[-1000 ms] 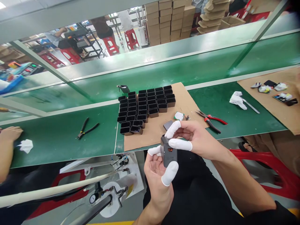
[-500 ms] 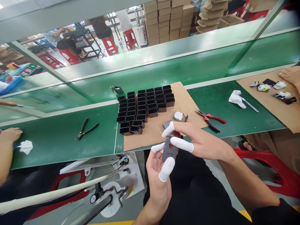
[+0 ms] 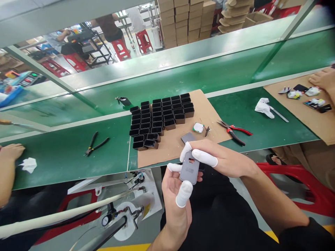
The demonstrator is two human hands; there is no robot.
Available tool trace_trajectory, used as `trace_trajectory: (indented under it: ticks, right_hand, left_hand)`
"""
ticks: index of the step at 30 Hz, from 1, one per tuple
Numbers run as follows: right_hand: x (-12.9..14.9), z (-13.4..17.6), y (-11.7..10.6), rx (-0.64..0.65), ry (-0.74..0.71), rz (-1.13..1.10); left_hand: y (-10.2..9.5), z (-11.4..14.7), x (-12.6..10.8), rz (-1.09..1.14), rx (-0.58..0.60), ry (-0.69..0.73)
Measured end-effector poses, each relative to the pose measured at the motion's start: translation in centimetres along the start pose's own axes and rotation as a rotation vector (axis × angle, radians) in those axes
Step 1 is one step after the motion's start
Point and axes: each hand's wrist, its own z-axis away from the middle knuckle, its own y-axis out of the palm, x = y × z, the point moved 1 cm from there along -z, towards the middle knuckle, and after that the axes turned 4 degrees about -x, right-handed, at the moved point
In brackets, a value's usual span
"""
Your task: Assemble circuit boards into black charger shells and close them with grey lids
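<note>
Held beside the near edge of the bench, the gray case points lengthwise toward the wearer; left hand grips its lower end, right hand its upper (slotted) end.

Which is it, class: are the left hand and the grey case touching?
Touching: the head view shows the left hand holding the grey case, its white-covered thumb overlapping the lower edge.

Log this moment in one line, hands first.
left hand: gripping grey casing; right hand: gripping its upper end; black cases: grouped on cardboard; red-black pliers: lying open
</note>
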Motion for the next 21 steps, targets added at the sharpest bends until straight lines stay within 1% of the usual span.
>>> trace_trajectory:
  ticks: [2, 5, 9, 11, 14, 16, 18, 21]
  right_hand:
    - [0.0, 0.1, 0.1, 0.005, 0.01, -0.012]
    - [-0.2, 0.3, 0.2, -0.021, 0.021, -0.007]
    - [-0.1, 0.3, 0.5, -0.014, 0.085, -0.07]
    - [-0.1, 0.2, 0.6, -0.059, 0.093, -0.012]
    - [-0.3, 0.0, 0.5, -0.164, 0.117, 0.221]
    - [-0.7, -0.1, 0.5, -0.185, 0.17, 0.316]
    - [-1.0, 0.1, 0.4, -0.193, 0.195, 0.317]
    - [-1.7, 0.9, 0.1, -0.263, 0.115, 0.267]
  left_hand:
    - [0.0, 0.0, 0.0, 0.013, 0.009, -0.005]
    - [0.0, 0.1, 0.0, 0.009, 0.033, -0.031]
    - [-0.3, 0.0, 0.4, -0.028, 0.096, -0.058]
    - [-0.8, -0.4, 0.6, -0.077, 0.121, -0.027]
    - [-1.9, -1.6, 0.7, -0.168, 0.128, 0.034]
    - [-2.5, -2.5, 0.6, -0.211, 0.153, 0.003]
    - [-2.9, -3.3, 0.3, -0.215, 0.186, -0.06]
    - [-3.4, -4.0, -0.1, -0.13, 0.178, -0.1]
